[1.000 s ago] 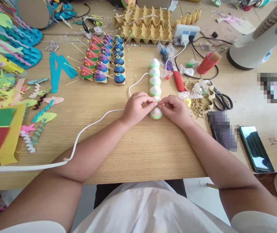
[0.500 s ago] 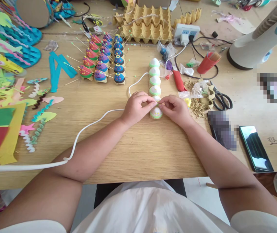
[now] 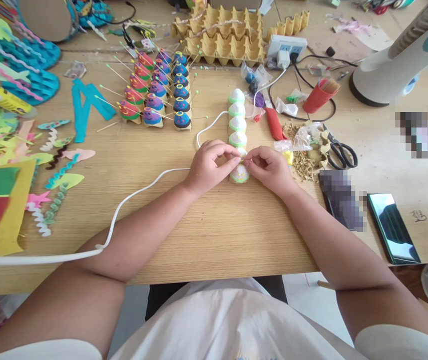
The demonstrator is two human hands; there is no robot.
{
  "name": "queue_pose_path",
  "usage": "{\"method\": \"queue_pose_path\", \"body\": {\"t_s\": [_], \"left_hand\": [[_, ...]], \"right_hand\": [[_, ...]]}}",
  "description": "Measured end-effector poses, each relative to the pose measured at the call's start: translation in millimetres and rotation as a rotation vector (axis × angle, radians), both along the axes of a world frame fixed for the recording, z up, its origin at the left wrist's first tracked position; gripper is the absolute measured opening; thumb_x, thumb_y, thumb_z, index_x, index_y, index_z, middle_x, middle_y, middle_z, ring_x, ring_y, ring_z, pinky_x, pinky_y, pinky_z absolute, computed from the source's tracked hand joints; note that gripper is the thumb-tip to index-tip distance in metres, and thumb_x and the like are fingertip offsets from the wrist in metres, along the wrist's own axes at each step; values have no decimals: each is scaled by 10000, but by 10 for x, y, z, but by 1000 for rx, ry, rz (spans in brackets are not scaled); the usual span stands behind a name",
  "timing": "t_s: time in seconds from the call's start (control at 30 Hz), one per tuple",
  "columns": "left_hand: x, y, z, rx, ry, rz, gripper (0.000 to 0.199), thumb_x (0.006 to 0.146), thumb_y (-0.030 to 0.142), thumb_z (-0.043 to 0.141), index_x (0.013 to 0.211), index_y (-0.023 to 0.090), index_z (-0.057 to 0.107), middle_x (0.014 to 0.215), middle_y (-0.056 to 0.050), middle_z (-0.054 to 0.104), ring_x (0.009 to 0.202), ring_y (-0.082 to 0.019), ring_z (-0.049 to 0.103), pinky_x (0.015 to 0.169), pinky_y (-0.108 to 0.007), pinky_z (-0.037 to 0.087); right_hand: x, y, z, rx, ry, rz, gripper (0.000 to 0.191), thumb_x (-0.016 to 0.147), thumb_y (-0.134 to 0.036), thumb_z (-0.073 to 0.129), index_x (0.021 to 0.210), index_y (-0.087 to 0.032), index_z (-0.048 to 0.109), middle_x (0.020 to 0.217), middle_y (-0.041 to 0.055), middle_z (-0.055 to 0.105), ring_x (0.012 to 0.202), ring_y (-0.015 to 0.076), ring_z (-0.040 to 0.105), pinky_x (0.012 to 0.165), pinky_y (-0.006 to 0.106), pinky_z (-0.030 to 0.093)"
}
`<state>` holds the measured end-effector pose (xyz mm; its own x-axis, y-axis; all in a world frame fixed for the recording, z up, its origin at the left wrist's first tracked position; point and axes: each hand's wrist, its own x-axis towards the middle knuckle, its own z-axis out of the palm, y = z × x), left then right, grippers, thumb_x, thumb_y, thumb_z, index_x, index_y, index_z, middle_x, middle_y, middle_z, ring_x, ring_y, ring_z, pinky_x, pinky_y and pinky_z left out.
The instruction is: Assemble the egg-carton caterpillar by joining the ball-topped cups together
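In front of me stands a row of egg-carton cups [image 3: 238,124] covered in white, with light green rims and small yellow dots on some. Over its near end my left hand [image 3: 214,164] is pinched, thumb against forefinger, on a thin yellow strand [image 3: 242,160]. My right hand [image 3: 268,168] pinches the strand's other side, fingers curled, its tips almost meeting the left ones. The strand is tiny and partly hidden by the fingertips. Beneath the hands, the nearest white cup [image 3: 240,173] shows yellow dots.
Finished rows of painted cups [image 3: 155,102] with pin-like feelers stand to the left. A white cable [image 3: 138,192] crosses my left forearm. Scissors [image 3: 339,150], a red stick holder [image 3: 321,96], bagged clay and a phone [image 3: 394,227] lie right. Egg trays [image 3: 223,42] and a power strip [image 3: 286,49] sit behind.
Both hands stay pinched over the near end of the row, with only slight finger motion. The whole view has shifted a little; nothing else has visibly moved.
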<state>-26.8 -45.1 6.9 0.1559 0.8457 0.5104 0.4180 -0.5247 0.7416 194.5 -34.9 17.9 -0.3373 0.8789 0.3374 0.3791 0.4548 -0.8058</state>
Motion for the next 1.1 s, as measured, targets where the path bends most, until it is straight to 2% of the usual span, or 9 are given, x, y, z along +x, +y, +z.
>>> {"method": "queue_pose_path", "body": {"t_s": [0.13, 0.33, 0.5, 1.1], "left_hand": [[-3, 24, -29, -45, -65, 31, 38, 960, 223, 769, 981, 235, 799, 969, -21, 823, 908, -188, 705, 892, -347, 560], [0, 44, -57, -86, -39, 9, 109, 909, 178, 790, 1001, 237, 787, 960, -17, 815, 941, -194, 722, 933, -360, 559], [3, 60, -67, -138, -35, 11, 136, 888, 142, 786, 981, 237, 758, 971, -12, 812, 940, -188, 721, 897, -341, 560], [15, 92, -88, -145, -38, 13, 173, 867, 115, 831, 953, 236, 743, 923, 8, 792, 903, -172, 705, 866, -330, 538]], "right_hand": [[10, 6, -4, -11, -24, -26, 45, 925, -257, 754, 906, -219, 739, 665, -50, 494, 645, 132, 439, 662, 327, 375], [5, 12, 3, -15, -49, -30, 21, 910, -214, 740, 890, -219, 746, 658, -48, 499, 641, 135, 442, 662, 333, 364], [-5, 19, 9, -19, -68, -26, 37, 913, -238, 758, 881, -225, 745, 651, -44, 510, 649, 142, 446, 665, 336, 371], [-4, 43, 5, -4, -82, -29, 44, 900, -215, 762, 858, -220, 750, 658, -39, 512, 657, 142, 450, 671, 339, 363]]}}
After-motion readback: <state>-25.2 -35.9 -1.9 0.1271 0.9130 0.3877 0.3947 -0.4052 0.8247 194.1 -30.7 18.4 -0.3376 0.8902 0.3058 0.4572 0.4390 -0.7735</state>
